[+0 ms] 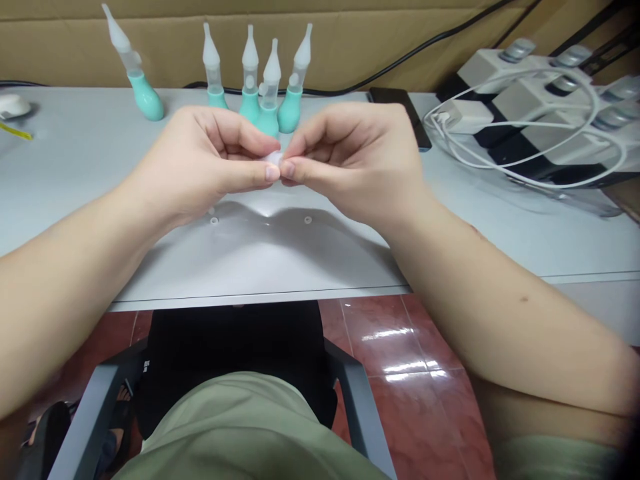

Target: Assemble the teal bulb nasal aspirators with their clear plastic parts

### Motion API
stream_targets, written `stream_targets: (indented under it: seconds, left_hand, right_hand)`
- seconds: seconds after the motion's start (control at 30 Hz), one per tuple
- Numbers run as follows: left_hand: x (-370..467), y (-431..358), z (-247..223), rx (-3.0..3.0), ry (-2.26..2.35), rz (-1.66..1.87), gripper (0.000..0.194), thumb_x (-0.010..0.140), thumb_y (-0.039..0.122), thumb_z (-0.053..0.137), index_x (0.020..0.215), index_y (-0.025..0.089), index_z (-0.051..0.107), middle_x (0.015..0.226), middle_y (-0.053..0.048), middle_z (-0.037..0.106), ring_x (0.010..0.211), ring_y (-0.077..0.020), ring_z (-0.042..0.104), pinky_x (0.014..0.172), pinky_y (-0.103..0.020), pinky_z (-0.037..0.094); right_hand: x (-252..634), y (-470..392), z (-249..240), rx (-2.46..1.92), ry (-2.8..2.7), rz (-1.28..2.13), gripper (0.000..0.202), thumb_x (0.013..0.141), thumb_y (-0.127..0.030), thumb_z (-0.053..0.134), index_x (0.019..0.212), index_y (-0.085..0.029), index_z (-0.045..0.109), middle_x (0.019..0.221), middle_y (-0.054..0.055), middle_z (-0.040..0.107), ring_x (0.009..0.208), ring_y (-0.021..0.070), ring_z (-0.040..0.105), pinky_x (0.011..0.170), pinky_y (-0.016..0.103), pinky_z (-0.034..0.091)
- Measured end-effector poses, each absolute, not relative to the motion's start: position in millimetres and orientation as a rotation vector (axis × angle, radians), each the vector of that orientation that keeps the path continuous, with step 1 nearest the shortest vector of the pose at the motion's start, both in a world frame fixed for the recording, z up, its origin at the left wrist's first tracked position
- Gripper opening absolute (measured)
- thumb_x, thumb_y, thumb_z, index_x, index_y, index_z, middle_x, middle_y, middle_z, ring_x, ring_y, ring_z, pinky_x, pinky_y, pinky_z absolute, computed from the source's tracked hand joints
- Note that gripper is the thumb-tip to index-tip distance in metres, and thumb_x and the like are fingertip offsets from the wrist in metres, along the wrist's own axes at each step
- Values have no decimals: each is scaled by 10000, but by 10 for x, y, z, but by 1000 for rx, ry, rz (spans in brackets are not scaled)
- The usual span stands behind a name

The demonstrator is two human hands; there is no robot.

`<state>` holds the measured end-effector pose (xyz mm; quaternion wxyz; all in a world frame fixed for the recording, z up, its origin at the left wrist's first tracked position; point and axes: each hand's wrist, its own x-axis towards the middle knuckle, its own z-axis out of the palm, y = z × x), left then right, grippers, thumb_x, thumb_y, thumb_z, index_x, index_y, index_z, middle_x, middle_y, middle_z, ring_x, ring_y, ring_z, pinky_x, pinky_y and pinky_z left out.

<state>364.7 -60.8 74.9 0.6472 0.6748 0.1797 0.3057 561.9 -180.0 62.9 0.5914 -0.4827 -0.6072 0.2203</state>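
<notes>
Pinching a small whitish piece (273,158) between them, the left hand (220,157) and right hand (345,160) meet above the table (280,260), fingertips closed on it. Teal-bulbed droppers (267,120) stand just beyond the grip; tiny white rings (308,220) lie nearer the edge.

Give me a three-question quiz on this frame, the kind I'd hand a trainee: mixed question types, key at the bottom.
1. Multiple choice: at what do the fingers of the left hand and right hand meet?
A) a black cable
B) a small whitish piece
C) a dark flat device

2. True or false: the looped white cable lies to the left of the left hand.

3. Count: how many teal-bulbed droppers are on the table?

Key: 1 B; 2 false; 3 five.
</notes>
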Motion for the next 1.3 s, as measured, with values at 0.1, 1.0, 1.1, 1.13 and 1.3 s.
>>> stream_targets:
  seconds: [0.1, 1.0, 1.1, 1.13, 1.3]
  left_hand:
    - [3633, -604, 768, 1577, 403, 666, 206, 786, 9, 984, 918, 157, 929, 934, -40, 907, 936, -298, 927, 1126, -623, 782]
    - [3583, -567, 787, 1728, 360, 664, 213, 813, 139, 1039, 1001, 210, 969, 1048, -11, 940, 1009, -271, 934, 1018, -442, 810]
    - [3589, -588, 788, 1728, 380, 664, 210, 790, 179, 1060, 975, 230, 975, 1022, -9, 936, 981, -270, 919, 967, -425, 802]
    - [3593, -595, 792, 1728, 385, 668, 204, 786, 179, 1055, 965, 233, 975, 1014, -10, 934, 970, -269, 914, 960, -428, 800]
    - [3598, -615, 807, 1726, 402, 683, 189, 769, 156, 1042, 933, 222, 975, 998, -27, 929, 926, -241, 891, 925, -401, 779]
  right_hand:
    - [5626, -1793, 659, -1058, -1252, 809, 317, 819, -161, 1129, 865, -222, 821, 827, 11, 797, 779, 181, 778, 760, 310, 700]
    - [5625, -1835, 711, -1114, -1118, 990, 248, 825, -105, 1061, 839, -226, 846, 893, 13, 860, 857, 168, 854, 856, 276, 771]
    - [5608, -1826, 703, -1133, -1098, 995, 262, 800, -84, 1044, 814, -226, 824, 867, 17, 847, 841, 176, 852, 831, 277, 768]
    - [5603, -1825, 702, -1127, -1095, 996, 268, 789, -71, 1039, 805, -223, 818, 859, 19, 843, 837, 177, 851, 824, 275, 765]
    - [5588, -1824, 692, -1081, -1093, 992, 280, 791, -64, 1028, 792, -225, 800, 867, 18, 848, 841, 178, 840, 822, 284, 755]
